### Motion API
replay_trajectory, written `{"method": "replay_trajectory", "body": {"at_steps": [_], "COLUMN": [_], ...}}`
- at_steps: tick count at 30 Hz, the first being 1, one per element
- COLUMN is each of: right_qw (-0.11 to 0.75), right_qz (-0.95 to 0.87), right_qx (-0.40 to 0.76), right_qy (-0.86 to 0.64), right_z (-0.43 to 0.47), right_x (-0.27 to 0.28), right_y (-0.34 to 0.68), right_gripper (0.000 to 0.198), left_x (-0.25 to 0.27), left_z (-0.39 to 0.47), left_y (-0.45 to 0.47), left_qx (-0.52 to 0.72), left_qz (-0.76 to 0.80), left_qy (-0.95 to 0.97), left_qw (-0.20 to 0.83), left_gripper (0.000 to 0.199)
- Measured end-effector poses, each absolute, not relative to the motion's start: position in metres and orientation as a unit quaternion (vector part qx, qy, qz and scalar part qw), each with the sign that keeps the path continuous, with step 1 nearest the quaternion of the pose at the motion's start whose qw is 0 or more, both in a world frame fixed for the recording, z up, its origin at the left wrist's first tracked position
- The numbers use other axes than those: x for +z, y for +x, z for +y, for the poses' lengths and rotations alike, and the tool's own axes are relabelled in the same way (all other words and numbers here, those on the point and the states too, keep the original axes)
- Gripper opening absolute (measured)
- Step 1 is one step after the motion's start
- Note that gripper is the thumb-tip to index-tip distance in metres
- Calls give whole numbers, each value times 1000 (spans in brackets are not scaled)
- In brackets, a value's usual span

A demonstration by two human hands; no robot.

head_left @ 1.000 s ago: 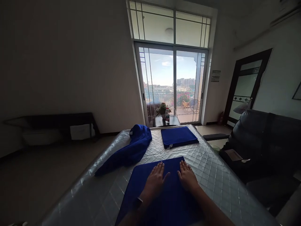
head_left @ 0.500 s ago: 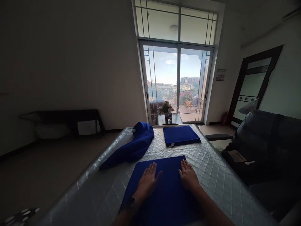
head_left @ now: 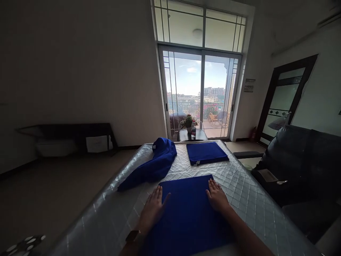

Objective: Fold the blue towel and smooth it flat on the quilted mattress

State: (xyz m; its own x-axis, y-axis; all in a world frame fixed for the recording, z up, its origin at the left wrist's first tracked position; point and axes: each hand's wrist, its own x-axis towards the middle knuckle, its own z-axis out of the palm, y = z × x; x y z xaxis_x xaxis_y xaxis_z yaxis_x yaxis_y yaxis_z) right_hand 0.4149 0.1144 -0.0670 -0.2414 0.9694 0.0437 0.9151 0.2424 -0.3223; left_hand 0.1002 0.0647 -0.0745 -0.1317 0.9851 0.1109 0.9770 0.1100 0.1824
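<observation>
While a second ago both palms lay mid-cloth, we now press our left hand [head_left: 153, 209] and right hand [head_left: 217, 196] flat, fingers spread, gripping nothing, at opposite edges of the folded blue towel [head_left: 188, 213] on the mattress [head_left: 247, 199].

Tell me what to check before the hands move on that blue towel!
1. Left hand flat on the near towel's left edge: ok.
2. Right hand flat near its right far corner: ok.
3. Near towel smooth on top: ok.
4. Near towel's front edge: cannot tell, arms hide it.
5. Folded towel apart from the near one, farther back: ok.
6. Crumpled towel apart from the near one: ok.
</observation>
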Motion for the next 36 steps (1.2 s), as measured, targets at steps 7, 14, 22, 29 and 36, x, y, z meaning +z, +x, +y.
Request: {"method": "replay_trajectory", "body": {"at_steps": [7, 14, 22, 29, 36], "right_qw": [109, 99, 120, 136, 138], "right_qz": [-775, -789, -787, -781, -802], "right_qx": [101, 95, 109, 119, 80], "right_qy": [-614, -599, -596, -597, -575], "right_z": [108, 80, 64, 65, 66], "right_x": [-54, -55, -65, -63, -71], "right_y": [411, 419, 423, 424, 428], "right_gripper": [69, 68, 70, 68, 60], "left_x": [-76, -77, -77, -61, -52], "left_z": [64, 65, 65, 54, 49], "left_y": [97, 96, 95, 159, 281], "left_qx": [115, 114, 126, 131, 164], "left_qz": [737, 734, 753, 657, 523], "left_qy": [665, 669, 646, 743, 829], "left_qw": [42, 32, 12, 4, 111], "left_gripper": [86, 86, 84, 74, 73]}}
